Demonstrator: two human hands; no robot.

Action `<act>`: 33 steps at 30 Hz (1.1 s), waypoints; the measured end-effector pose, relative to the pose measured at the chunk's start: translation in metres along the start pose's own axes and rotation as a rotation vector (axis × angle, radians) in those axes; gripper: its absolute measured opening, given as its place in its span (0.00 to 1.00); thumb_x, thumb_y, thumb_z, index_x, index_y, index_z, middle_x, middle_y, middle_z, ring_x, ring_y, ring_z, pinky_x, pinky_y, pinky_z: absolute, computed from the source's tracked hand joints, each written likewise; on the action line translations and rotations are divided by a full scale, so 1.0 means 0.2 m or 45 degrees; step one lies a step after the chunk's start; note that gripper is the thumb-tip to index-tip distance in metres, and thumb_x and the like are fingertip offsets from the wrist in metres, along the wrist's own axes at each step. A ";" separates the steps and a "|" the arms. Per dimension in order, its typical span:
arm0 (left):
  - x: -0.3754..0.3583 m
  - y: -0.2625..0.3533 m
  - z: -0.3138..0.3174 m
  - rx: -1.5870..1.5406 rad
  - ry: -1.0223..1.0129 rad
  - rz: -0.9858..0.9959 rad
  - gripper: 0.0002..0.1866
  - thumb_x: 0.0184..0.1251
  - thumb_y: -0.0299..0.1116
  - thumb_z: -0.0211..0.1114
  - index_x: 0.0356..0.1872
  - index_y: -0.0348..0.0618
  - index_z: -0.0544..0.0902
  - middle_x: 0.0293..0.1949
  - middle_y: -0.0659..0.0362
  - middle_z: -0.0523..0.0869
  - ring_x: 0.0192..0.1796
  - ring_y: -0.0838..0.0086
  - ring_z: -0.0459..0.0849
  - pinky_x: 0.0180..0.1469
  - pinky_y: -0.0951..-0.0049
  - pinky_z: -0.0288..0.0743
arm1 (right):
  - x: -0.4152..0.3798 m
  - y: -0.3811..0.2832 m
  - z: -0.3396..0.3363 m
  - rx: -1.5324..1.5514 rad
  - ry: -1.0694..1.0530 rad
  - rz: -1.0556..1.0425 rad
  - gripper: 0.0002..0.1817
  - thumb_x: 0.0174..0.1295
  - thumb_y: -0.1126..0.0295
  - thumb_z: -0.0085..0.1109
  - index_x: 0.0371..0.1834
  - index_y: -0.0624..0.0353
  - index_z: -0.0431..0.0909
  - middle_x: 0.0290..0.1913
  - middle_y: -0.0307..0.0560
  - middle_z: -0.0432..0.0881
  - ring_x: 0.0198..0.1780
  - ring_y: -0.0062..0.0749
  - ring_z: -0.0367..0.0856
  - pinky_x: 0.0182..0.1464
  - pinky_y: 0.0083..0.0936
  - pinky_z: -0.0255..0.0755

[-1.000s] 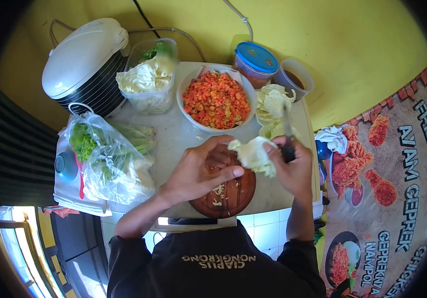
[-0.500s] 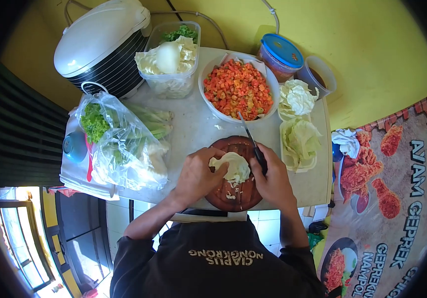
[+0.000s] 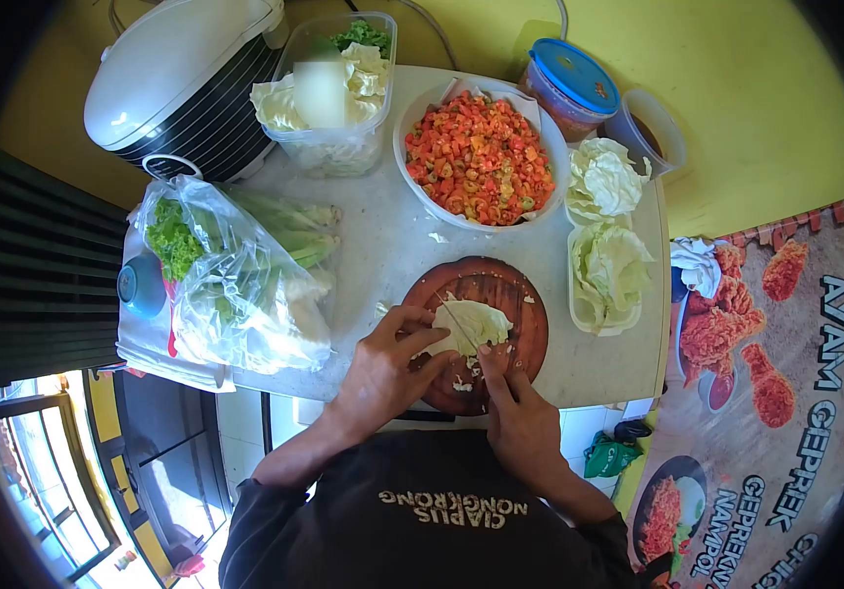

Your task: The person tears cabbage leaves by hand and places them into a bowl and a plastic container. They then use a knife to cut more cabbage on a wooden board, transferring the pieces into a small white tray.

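A pale cabbage leaf lies on the round wooden board, with small scraps around it. My left hand is at the leaf's left side, its bent fingers holding that edge. My right hand grips the knife, the forefinger stretched along it; the thin blade lies over the leaf and points up and left. The handle is mostly hidden under my fingers.
Behind the board stands a bowl of chopped red vegetables. Two containers of cabbage leaves are at the right, a plastic bag of greens at the left. Farther back are a rice cooker, a clear tub and a blue-lidded tub.
The knife has swung from upright beside the leaf to lying over it. My right hand has moved down and slightly left. The leaf now lies flatter on the board. The view has shifted slightly.
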State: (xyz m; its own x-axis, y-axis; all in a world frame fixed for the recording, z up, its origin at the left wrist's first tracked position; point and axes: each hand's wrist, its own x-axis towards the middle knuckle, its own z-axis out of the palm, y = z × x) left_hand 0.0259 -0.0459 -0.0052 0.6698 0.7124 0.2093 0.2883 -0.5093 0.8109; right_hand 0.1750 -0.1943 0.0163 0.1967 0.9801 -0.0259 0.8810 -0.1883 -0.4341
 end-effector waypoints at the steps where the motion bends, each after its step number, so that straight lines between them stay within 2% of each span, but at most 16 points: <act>1: 0.00 0.00 0.00 0.005 0.006 -0.007 0.15 0.53 0.28 0.79 0.43 0.37 0.88 0.48 0.51 0.83 0.43 0.67 0.89 0.41 0.70 0.85 | 0.01 0.00 0.00 -0.005 -0.040 -0.005 0.41 0.57 0.77 0.61 0.77 0.48 0.63 0.50 0.54 0.79 0.35 0.45 0.86 0.32 0.35 0.83; 5: 0.02 0.01 0.01 0.033 0.032 0.053 0.14 0.54 0.27 0.79 0.41 0.35 0.88 0.44 0.52 0.81 0.39 0.67 0.89 0.39 0.71 0.85 | 0.06 0.01 0.00 -0.056 -0.107 -0.053 0.45 0.52 0.77 0.63 0.78 0.49 0.60 0.58 0.62 0.77 0.40 0.47 0.87 0.33 0.35 0.84; 9: 0.02 0.03 0.03 0.049 0.016 0.015 0.13 0.54 0.26 0.78 0.40 0.35 0.88 0.43 0.53 0.80 0.37 0.68 0.88 0.39 0.71 0.85 | 0.11 0.00 -0.01 -0.120 -0.077 -0.087 0.47 0.50 0.77 0.63 0.79 0.51 0.59 0.60 0.64 0.76 0.41 0.48 0.87 0.33 0.35 0.84; 11: 0.02 0.04 0.03 0.111 0.042 0.024 0.13 0.54 0.27 0.78 0.40 0.35 0.88 0.43 0.54 0.80 0.36 0.68 0.88 0.39 0.70 0.85 | 0.11 0.01 -0.04 -0.128 -0.202 -0.067 0.46 0.51 0.77 0.62 0.78 0.51 0.59 0.58 0.63 0.77 0.41 0.48 0.88 0.32 0.36 0.84; 15: 0.01 0.02 0.03 0.113 0.031 -0.005 0.13 0.55 0.27 0.78 0.40 0.35 0.88 0.42 0.54 0.80 0.36 0.68 0.88 0.38 0.70 0.84 | 0.03 0.03 -0.07 -0.195 -0.222 -0.113 0.46 0.51 0.77 0.62 0.78 0.51 0.59 0.51 0.57 0.79 0.38 0.46 0.88 0.31 0.36 0.83; 17: 0.01 0.03 0.03 0.098 0.047 -0.006 0.13 0.55 0.27 0.78 0.40 0.35 0.88 0.42 0.54 0.80 0.35 0.68 0.88 0.37 0.70 0.84 | -0.03 0.06 -0.07 -0.134 -0.220 -0.064 0.46 0.51 0.78 0.61 0.79 0.49 0.59 0.42 0.50 0.78 0.32 0.43 0.86 0.28 0.36 0.81; 21: 0.00 0.04 0.03 0.086 0.074 -0.043 0.13 0.54 0.27 0.78 0.40 0.37 0.89 0.42 0.54 0.80 0.35 0.68 0.88 0.37 0.70 0.84 | -0.16 0.08 -0.14 -0.097 -0.295 0.018 0.45 0.51 0.78 0.60 0.78 0.48 0.61 0.37 0.48 0.76 0.26 0.41 0.82 0.26 0.37 0.78; 24: -0.01 0.03 0.05 0.119 0.089 -0.033 0.12 0.54 0.28 0.79 0.40 0.38 0.89 0.44 0.53 0.81 0.37 0.67 0.88 0.36 0.71 0.84 | -0.24 0.11 -0.19 -0.134 -0.270 0.046 0.42 0.52 0.79 0.60 0.76 0.48 0.66 0.33 0.46 0.76 0.24 0.40 0.80 0.24 0.36 0.75; 27: 0.00 0.03 0.03 0.107 0.136 -0.052 0.14 0.53 0.28 0.80 0.41 0.38 0.88 0.48 0.52 0.82 0.42 0.65 0.89 0.39 0.69 0.85 | -0.24 0.16 -0.23 -0.091 -0.176 0.036 0.31 0.58 0.81 0.60 0.68 0.54 0.75 0.28 0.46 0.78 0.23 0.43 0.79 0.24 0.37 0.71; 29: 0.00 0.04 0.00 0.020 0.136 -0.089 0.20 0.53 0.28 0.80 0.48 0.39 0.85 0.50 0.51 0.83 0.46 0.63 0.89 0.44 0.67 0.85 | -0.24 0.21 -0.24 0.042 -0.101 -0.017 0.24 0.63 0.78 0.60 0.64 0.58 0.76 0.28 0.47 0.80 0.22 0.39 0.79 0.24 0.34 0.70; 30: 0.00 0.04 -0.01 0.025 0.137 -0.084 0.20 0.53 0.28 0.80 0.48 0.39 0.85 0.50 0.51 0.83 0.46 0.63 0.89 0.44 0.67 0.85 | -0.23 0.21 -0.21 0.043 -0.095 -0.020 0.24 0.63 0.78 0.60 0.64 0.58 0.76 0.28 0.47 0.80 0.22 0.39 0.79 0.24 0.34 0.70; 32: -0.01 0.05 -0.02 -0.140 0.015 -0.221 0.26 0.53 0.27 0.80 0.55 0.40 0.81 0.50 0.51 0.83 0.49 0.62 0.88 0.49 0.65 0.85 | -0.19 0.18 -0.16 0.430 0.259 0.169 0.18 0.65 0.76 0.62 0.58 0.61 0.78 0.29 0.48 0.83 0.23 0.35 0.82 0.25 0.28 0.72; 33: -0.01 0.06 -0.02 -0.136 0.018 -0.219 0.26 0.53 0.27 0.80 0.55 0.40 0.81 0.50 0.51 0.83 0.49 0.62 0.88 0.49 0.65 0.85 | -0.17 0.17 -0.14 0.433 0.261 0.165 0.18 0.65 0.76 0.62 0.58 0.61 0.78 0.29 0.48 0.83 0.23 0.35 0.82 0.25 0.28 0.72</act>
State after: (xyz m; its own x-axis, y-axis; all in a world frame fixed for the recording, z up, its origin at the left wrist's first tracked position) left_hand 0.0243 -0.0511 0.0058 0.6068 0.7918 0.0695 0.3231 -0.3256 0.8886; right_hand 0.2115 -0.2353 0.0280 0.4084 0.9105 0.0647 0.6579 -0.2444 -0.7123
